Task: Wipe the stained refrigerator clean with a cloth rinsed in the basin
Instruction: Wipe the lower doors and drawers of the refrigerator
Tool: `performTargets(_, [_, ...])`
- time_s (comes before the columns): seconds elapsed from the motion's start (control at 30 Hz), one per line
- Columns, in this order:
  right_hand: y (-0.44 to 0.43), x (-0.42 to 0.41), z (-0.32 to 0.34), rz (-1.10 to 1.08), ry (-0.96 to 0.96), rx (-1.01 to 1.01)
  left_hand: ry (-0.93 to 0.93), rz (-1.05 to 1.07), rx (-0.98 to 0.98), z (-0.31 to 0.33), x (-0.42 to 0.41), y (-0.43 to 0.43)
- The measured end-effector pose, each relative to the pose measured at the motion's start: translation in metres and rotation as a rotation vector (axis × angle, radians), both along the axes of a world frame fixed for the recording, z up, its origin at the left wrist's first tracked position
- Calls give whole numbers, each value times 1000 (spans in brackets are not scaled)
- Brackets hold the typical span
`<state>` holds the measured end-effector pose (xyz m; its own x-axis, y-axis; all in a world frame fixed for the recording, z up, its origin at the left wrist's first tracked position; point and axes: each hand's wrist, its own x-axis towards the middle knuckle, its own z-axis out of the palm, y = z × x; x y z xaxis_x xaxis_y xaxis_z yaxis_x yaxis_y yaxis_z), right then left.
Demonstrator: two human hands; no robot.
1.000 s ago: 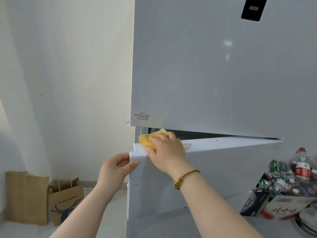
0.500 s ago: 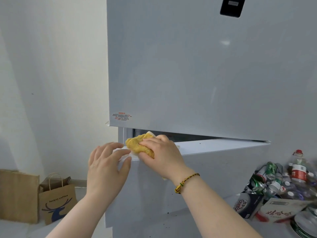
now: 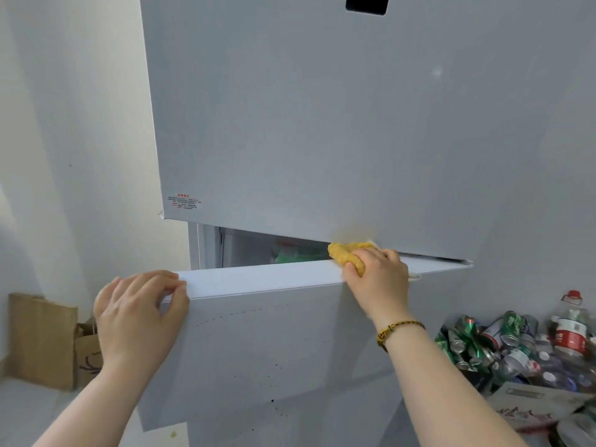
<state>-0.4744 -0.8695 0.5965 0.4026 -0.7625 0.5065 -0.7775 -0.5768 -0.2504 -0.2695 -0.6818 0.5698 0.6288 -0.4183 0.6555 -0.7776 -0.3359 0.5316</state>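
Note:
A white refrigerator (image 3: 322,124) fills the view. Its lower drawer door (image 3: 258,343) is pulled open at the left and carries small dark specks. My left hand (image 3: 138,314) grips the drawer's top left corner, fingers curled over the edge. My right hand (image 3: 377,279) holds a yellow cloth (image 3: 346,254) and presses it on the drawer's top edge, just under the upper door. Green items show dimly inside the gap. No basin is in view.
Brown paper bags (image 3: 42,340) stand on the floor against the left wall. A heap of crushed cans and plastic bottles (image 3: 516,346) lies at the right, with a red-capped bottle (image 3: 569,330) and cartons (image 3: 541,404) in front.
The drawer door has swung further open at the left. My right hand has slid the cloth rightward along the top edge. My left hand now curls over the drawer's corner.

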Motion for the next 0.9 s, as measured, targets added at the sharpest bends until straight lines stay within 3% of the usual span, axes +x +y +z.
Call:
performTargets(0.27, [14,12,-8,286,-9,-286,1,62,-36,-3,-12,-1])
performTargets(0.47, [-21,-39,-19,161,-119,-318,47,7,-9,-6,3,-12])
performTargets(0.67, [-19,-17,-28,46,-201,-363,279,-55,-65,-2,18,-36])
performTargets(0.83, [-21,2,-39,13,-212,-418,839,-46,-319,-9,35,-49])
performTargets(0.9, [-18,10,-40,6,-232,-401,941,-106,-331,-15,42,-53])
